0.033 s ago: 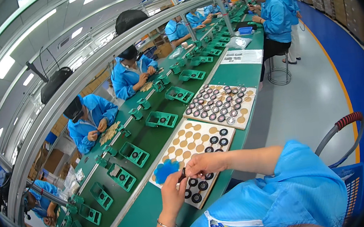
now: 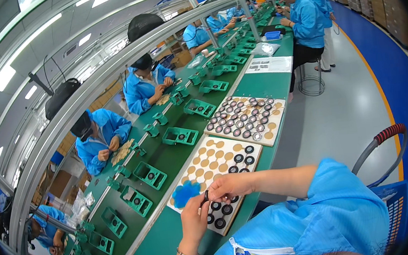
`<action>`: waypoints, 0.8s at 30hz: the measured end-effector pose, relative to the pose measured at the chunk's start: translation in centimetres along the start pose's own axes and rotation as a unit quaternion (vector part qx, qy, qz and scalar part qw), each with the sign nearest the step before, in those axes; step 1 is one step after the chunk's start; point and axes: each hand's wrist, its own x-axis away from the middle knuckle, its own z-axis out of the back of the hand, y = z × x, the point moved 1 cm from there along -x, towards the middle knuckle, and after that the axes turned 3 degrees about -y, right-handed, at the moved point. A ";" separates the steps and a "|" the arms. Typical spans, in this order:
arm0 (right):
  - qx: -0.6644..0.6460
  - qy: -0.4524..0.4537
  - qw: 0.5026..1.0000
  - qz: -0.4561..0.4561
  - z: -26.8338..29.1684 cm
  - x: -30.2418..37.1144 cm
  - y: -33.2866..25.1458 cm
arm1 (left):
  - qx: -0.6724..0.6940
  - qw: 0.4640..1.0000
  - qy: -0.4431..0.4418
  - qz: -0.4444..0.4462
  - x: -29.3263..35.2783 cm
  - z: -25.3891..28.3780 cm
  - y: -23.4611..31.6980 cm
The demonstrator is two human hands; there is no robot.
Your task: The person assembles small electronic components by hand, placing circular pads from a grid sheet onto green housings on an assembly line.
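My left hand (image 2: 194,217) pinches a small black ring (image 2: 206,196) from the left. From the right, my right hand (image 2: 231,185) meets it with thumb and fingertips closed at the same ring. Both hands hover over a white board (image 2: 199,157) with rows of round tan spots. Black rings (image 2: 219,223) like the held one fill the board's right-hand rows, partly hidden by my hands. A blue flower-shaped piece (image 2: 186,194) lies on the board just left of my fingers.
Beyond stands a second white board (image 2: 268,138) with several dark round parts and thin wires. Left runs a green conveyor (image 2: 167,154) carrying green trays (image 2: 150,175). A metal rail (image 2: 106,63) arches over it. Co-workers in blue sit opposite. A printed sheet (image 2: 270,65) lies farther along.
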 end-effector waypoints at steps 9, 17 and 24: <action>0.022 0.056 0.996 0.065 -1.7 2.3 0.3 | 0.207 0.969 -0.012 0.136 0.3 -1.0 0.5; 0.037 0.058 0.997 0.047 -1.8 1.2 0.4 | 0.311 0.927 0.017 0.212 0.9 -0.9 -0.7; -0.032 0.074 0.996 0.033 -0.3 -0.4 1.0 | 0.172 0.966 0.013 0.193 -0.1 -0.6 -1.8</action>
